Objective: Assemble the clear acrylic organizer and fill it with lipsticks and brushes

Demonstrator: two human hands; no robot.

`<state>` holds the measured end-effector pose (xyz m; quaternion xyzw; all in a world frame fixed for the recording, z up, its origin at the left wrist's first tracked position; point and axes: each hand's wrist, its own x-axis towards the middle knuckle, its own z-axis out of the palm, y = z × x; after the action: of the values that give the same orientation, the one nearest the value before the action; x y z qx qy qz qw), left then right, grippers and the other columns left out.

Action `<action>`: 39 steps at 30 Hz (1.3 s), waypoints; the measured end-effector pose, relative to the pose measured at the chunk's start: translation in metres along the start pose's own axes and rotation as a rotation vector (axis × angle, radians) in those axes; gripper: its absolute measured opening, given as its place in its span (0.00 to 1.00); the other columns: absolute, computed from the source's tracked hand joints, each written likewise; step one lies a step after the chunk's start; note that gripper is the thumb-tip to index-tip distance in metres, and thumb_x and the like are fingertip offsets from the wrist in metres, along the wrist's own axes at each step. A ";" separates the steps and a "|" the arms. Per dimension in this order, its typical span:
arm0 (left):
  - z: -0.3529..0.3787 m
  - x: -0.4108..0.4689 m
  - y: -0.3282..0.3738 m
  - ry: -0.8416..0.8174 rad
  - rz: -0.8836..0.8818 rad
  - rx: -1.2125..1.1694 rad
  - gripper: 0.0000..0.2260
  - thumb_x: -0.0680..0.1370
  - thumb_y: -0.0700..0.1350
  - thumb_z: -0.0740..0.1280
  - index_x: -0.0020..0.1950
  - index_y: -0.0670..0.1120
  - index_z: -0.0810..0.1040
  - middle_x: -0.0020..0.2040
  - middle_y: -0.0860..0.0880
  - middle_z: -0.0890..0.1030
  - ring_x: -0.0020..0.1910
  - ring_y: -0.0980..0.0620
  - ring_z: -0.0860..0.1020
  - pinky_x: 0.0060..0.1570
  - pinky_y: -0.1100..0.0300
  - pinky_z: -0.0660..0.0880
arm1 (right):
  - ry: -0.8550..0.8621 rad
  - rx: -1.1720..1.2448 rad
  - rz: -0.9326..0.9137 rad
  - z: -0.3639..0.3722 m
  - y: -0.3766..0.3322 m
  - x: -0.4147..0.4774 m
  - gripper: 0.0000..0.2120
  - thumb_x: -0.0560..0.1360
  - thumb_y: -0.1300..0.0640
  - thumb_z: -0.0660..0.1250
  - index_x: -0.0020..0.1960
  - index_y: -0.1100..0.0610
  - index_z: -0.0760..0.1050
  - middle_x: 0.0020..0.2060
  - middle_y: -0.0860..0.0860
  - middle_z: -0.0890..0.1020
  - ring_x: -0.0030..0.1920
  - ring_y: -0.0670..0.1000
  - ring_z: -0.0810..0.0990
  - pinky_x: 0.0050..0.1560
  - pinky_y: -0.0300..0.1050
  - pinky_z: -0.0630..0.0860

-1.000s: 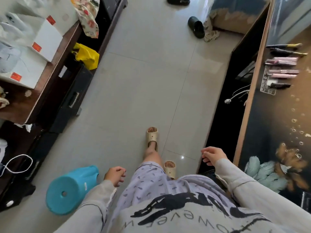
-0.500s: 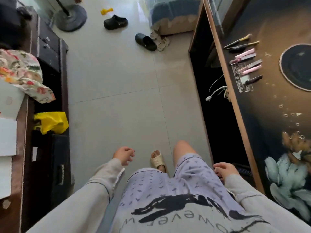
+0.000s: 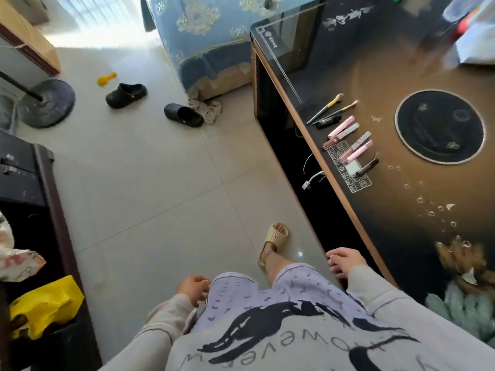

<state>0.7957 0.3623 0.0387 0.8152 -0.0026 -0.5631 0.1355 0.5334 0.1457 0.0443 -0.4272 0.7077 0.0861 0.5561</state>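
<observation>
- Head view: I look down at a person standing on a pale tiled floor (image 3: pixel 150 183), beside a dark glossy table (image 3: pixel 401 218) that runs along the right.
- The left hand (image 3: pixel 193 288) hangs at the hip, fingers loosely curled and slightly apart, holding nothing. The right hand (image 3: pixel 345 262) hangs near the table's near edge, fingers loosely curled, also empty.
- The lipsticks (image 3: pixel 348 136), pink, clear and dark tubes, lie in a row at the table's left edge, with two brushes (image 3: pixel 332 109) just beyond them at the far end. I see no clear acrylic organizer anywhere, so I judge assembly not yet begun.
- Risk, as I judge it: the tubes lie close to the table edge, so a careless reach or a sleeve could roll them onto the floor. A white plug (image 3: pixel 310 182) on its cord dangles below the table and could snag a foot.
- Two dark clogs (image 3: pixel 155 104) lie on the far floor, a trip hazard.
- Writing: the shirt (image 3: pixel 308 338) shows upside-down letters, roughly "wever"; the rest is cut off. A printed control panel (image 3: pixel 348 170) lies under the tubes, its markings too small to read.
</observation>
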 end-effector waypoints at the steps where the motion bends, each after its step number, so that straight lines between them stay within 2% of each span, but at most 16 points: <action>1: -0.004 0.005 0.010 0.002 -0.002 0.023 0.11 0.77 0.34 0.59 0.36 0.42 0.73 0.31 0.46 0.72 0.27 0.50 0.68 0.27 0.63 0.60 | 0.000 0.010 -0.002 -0.004 -0.015 0.004 0.11 0.77 0.69 0.55 0.54 0.68 0.74 0.28 0.54 0.72 0.26 0.50 0.68 0.19 0.33 0.64; 4: -0.015 0.019 0.052 0.005 0.010 0.077 0.14 0.77 0.34 0.59 0.33 0.43 0.72 0.30 0.46 0.72 0.26 0.50 0.67 0.27 0.63 0.60 | 0.013 0.030 -0.018 -0.018 -0.058 0.014 0.13 0.76 0.69 0.55 0.55 0.69 0.75 0.29 0.52 0.73 0.26 0.49 0.69 0.25 0.36 0.66; 7: -0.026 0.031 0.104 0.007 0.029 0.074 0.09 0.78 0.34 0.58 0.39 0.40 0.72 0.31 0.46 0.72 0.27 0.49 0.67 0.28 0.63 0.60 | 0.021 0.081 -0.020 -0.032 -0.087 0.021 0.12 0.76 0.69 0.55 0.56 0.68 0.75 0.29 0.52 0.73 0.21 0.44 0.72 0.19 0.30 0.65; 9: -0.030 0.038 0.141 -0.008 0.069 0.111 0.06 0.78 0.34 0.58 0.43 0.39 0.72 0.32 0.46 0.72 0.27 0.49 0.68 0.29 0.62 0.61 | 0.035 0.124 -0.012 -0.040 -0.099 0.025 0.12 0.76 0.69 0.56 0.55 0.67 0.75 0.29 0.52 0.73 0.23 0.46 0.72 0.19 0.29 0.65; 13: -0.031 0.053 0.218 -0.059 0.154 0.288 0.05 0.78 0.37 0.59 0.44 0.41 0.73 0.33 0.48 0.73 0.28 0.51 0.69 0.29 0.63 0.63 | 0.088 0.202 0.044 -0.050 -0.106 0.034 0.11 0.76 0.69 0.56 0.52 0.64 0.76 0.29 0.51 0.73 0.27 0.48 0.68 0.24 0.34 0.65; 16: -0.026 0.062 0.276 -0.120 0.204 0.450 0.04 0.78 0.38 0.59 0.45 0.42 0.73 0.33 0.49 0.74 0.28 0.52 0.70 0.27 0.64 0.63 | 0.122 0.306 0.115 -0.051 -0.106 0.042 0.09 0.76 0.70 0.56 0.47 0.62 0.73 0.28 0.53 0.72 0.26 0.49 0.66 0.16 0.30 0.61; 19: -0.020 0.071 0.334 -0.165 0.259 0.644 0.05 0.78 0.38 0.59 0.48 0.42 0.74 0.33 0.51 0.73 0.27 0.53 0.70 0.22 0.67 0.64 | 0.205 0.380 0.196 -0.048 -0.105 0.045 0.09 0.75 0.69 0.57 0.47 0.63 0.75 0.27 0.52 0.73 0.25 0.50 0.68 0.19 0.33 0.63; 21: -0.015 0.077 0.372 -0.186 0.307 0.774 0.09 0.78 0.38 0.59 0.53 0.40 0.77 0.31 0.52 0.73 0.25 0.55 0.71 0.16 0.71 0.62 | 0.257 0.455 0.247 -0.043 -0.107 0.046 0.07 0.75 0.68 0.58 0.44 0.62 0.75 0.27 0.53 0.73 0.25 0.50 0.69 0.17 0.32 0.64; 24: -0.003 0.086 0.426 -0.188 0.411 0.907 0.12 0.77 0.36 0.58 0.56 0.36 0.78 0.24 0.54 0.74 0.14 0.62 0.68 0.13 0.74 0.60 | 0.318 0.576 0.341 -0.031 -0.114 0.049 0.08 0.75 0.67 0.60 0.40 0.60 0.74 0.27 0.52 0.73 0.25 0.50 0.69 0.14 0.28 0.61; 26: 0.006 0.088 0.456 -0.204 0.475 0.978 0.12 0.77 0.35 0.58 0.56 0.36 0.78 0.28 0.50 0.74 0.16 0.61 0.69 0.13 0.75 0.59 | 0.344 0.602 0.368 -0.024 -0.122 0.053 0.09 0.75 0.66 0.61 0.38 0.58 0.75 0.26 0.51 0.74 0.25 0.49 0.70 0.14 0.28 0.62; 28: 0.018 0.088 0.482 -0.219 0.531 1.042 0.13 0.78 0.36 0.57 0.56 0.38 0.79 0.36 0.45 0.77 0.25 0.54 0.71 0.16 0.73 0.63 | 0.353 0.647 0.363 -0.023 -0.134 0.059 0.08 0.75 0.66 0.61 0.41 0.58 0.76 0.26 0.51 0.74 0.25 0.49 0.71 0.15 0.28 0.63; 31: 0.044 0.085 0.508 -0.221 0.605 1.149 0.12 0.78 0.39 0.59 0.57 0.41 0.79 0.49 0.39 0.81 0.40 0.44 0.78 0.38 0.61 0.74 | 0.345 0.693 0.347 -0.033 -0.156 0.073 0.09 0.75 0.68 0.59 0.45 0.60 0.78 0.27 0.52 0.74 0.26 0.49 0.70 0.15 0.27 0.64; 33: 0.065 0.081 0.517 -0.216 0.662 1.193 0.12 0.78 0.41 0.59 0.59 0.43 0.78 0.56 0.40 0.80 0.52 0.41 0.79 0.51 0.55 0.76 | 0.358 0.715 0.309 -0.045 -0.172 0.087 0.10 0.75 0.69 0.59 0.50 0.64 0.78 0.27 0.52 0.74 0.26 0.50 0.70 0.14 0.28 0.65; 36: 0.101 0.077 0.526 -0.175 0.765 1.214 0.14 0.78 0.43 0.60 0.63 0.48 0.74 0.59 0.43 0.79 0.55 0.44 0.78 0.56 0.55 0.76 | 0.426 0.694 0.256 -0.072 -0.197 0.111 0.10 0.75 0.67 0.61 0.53 0.63 0.78 0.29 0.52 0.76 0.28 0.51 0.72 0.21 0.34 0.73; 38: 0.126 0.075 0.528 -0.168 0.796 1.210 0.16 0.77 0.44 0.61 0.65 0.50 0.72 0.59 0.43 0.79 0.54 0.44 0.79 0.55 0.53 0.77 | 0.474 0.666 0.230 -0.085 -0.212 0.127 0.09 0.74 0.65 0.63 0.52 0.63 0.78 0.37 0.56 0.81 0.34 0.54 0.74 0.33 0.44 0.76; 39: 0.139 0.074 0.528 -0.174 0.812 1.206 0.16 0.77 0.44 0.61 0.65 0.50 0.71 0.59 0.44 0.79 0.54 0.44 0.79 0.55 0.53 0.78 | 0.498 0.646 0.219 -0.090 -0.218 0.134 0.08 0.73 0.64 0.65 0.51 0.62 0.79 0.43 0.59 0.82 0.37 0.55 0.75 0.37 0.46 0.75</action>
<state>0.7738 -0.1885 0.0432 0.6353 -0.6250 -0.4316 -0.1395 0.6198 -0.1116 0.0390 -0.1610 0.8523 -0.1875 0.4611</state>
